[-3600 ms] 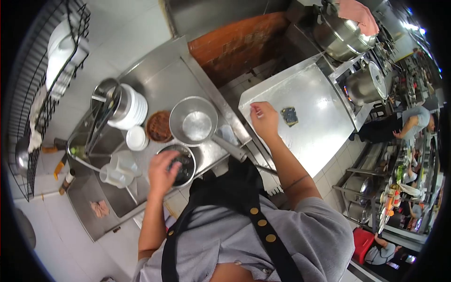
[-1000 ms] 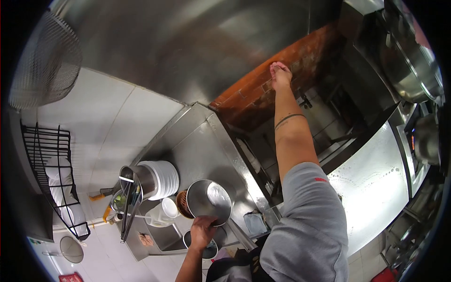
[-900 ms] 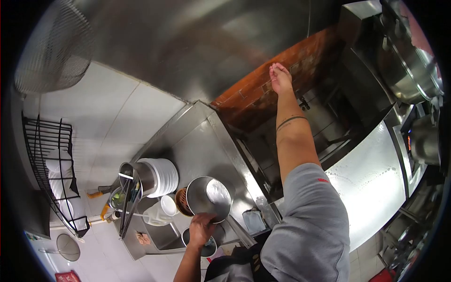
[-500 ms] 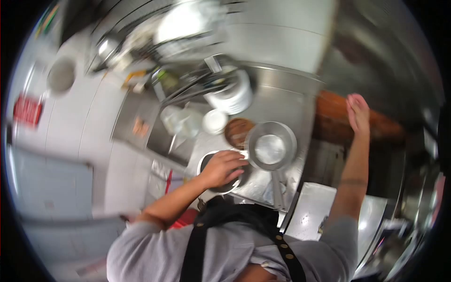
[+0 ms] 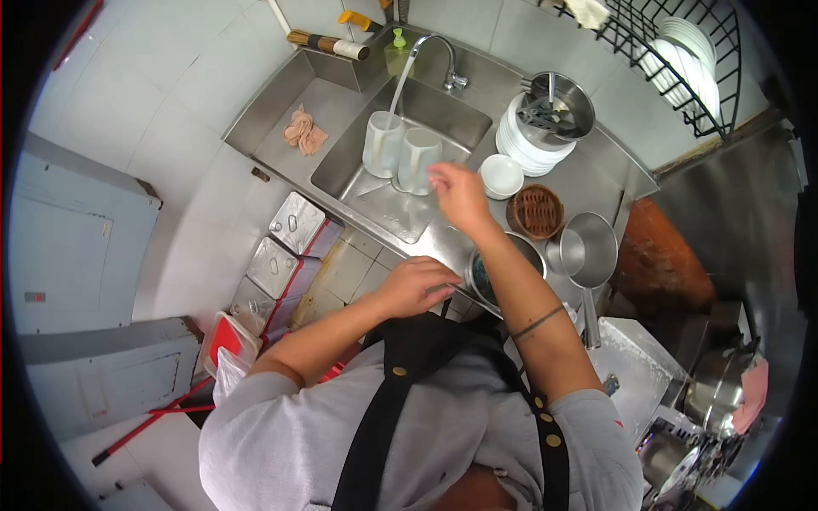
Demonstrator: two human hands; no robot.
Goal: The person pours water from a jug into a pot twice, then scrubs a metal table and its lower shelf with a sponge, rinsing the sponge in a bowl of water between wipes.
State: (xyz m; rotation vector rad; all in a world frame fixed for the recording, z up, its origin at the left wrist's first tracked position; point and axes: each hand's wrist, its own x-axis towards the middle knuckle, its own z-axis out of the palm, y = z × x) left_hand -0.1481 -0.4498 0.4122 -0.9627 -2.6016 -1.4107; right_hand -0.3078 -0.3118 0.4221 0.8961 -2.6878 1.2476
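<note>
Reaching hand: right hand [image 5: 458,194], fingers loosely spread and holding nothing, raised over the sink edge, just beside the frosted jug
Resting hand: left hand [image 5: 414,285], fingers curled together on the near counter edge, just beside the dark bowl; whether it grips anything cannot be told
Frosted jug: translucent plastic jug [image 5: 417,160], upright in the sink basin, at 10 o'clock of the right hand
Second jug: second plastic jug [image 5: 383,144], same cloudy plastic, upright, touching the first at its 9 o'clock, under the running water
Tap: curved tap [image 5: 436,53], at 12 o'clock of the jugs, water streaming down
Sink: steel sink [image 5: 388,209], wet floor
Dark bowl: round steel bowl [image 5: 504,271] with dark contents, partly hidden by the right forearm
Small white bowl: white bowl [image 5: 501,175], at 2 o'clock of the right hand
Brown dish: ridged brown dish [image 5: 535,212], just beside the white bowl
Saucepan: steel saucepan [image 5: 588,251], handle pointing to 6 o'clock
Plates: stack of white plates [image 5: 527,149], a steel pot of utensils [image 5: 558,106] resting on it
Cloth: pinkish cloth [image 5: 303,131] on the drainboard, at 9 o'clock of the jugs
</note>
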